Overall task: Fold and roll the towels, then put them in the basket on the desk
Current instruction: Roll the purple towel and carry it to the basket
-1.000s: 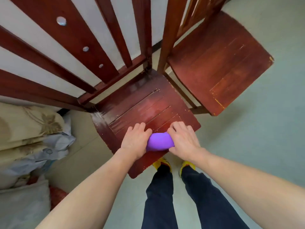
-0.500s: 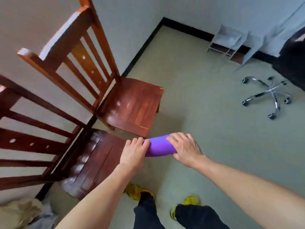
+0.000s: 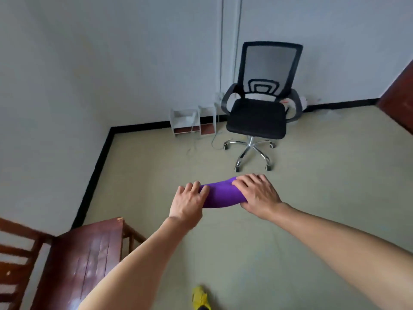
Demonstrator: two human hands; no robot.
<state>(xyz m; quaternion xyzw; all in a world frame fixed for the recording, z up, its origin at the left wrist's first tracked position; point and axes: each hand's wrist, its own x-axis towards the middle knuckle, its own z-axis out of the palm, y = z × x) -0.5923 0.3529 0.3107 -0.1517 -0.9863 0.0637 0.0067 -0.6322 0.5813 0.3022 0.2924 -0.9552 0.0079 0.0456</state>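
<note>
A rolled purple towel [image 3: 222,195] hangs in the air in front of me, above the floor. My left hand [image 3: 188,202] grips its left end with the fingers curled over the top. My right hand [image 3: 257,194] grips its right end, fingers over the top and thumb underneath. The roll lies roughly level, its right end a little higher. No basket or desk is in view.
A black mesh office chair [image 3: 259,113] on castors stands ahead by the far wall. Small white shelf units [image 3: 185,123] sit on the floor to its left. A red-brown wooden chair [image 3: 87,253] is at my lower left. A dark wooden edge [image 3: 400,95] shows at right.
The towel roll left the wooden chair seat, held in both hands. My view swung right, away from the two wooden chairs, toward the office chair and the room corner.
</note>
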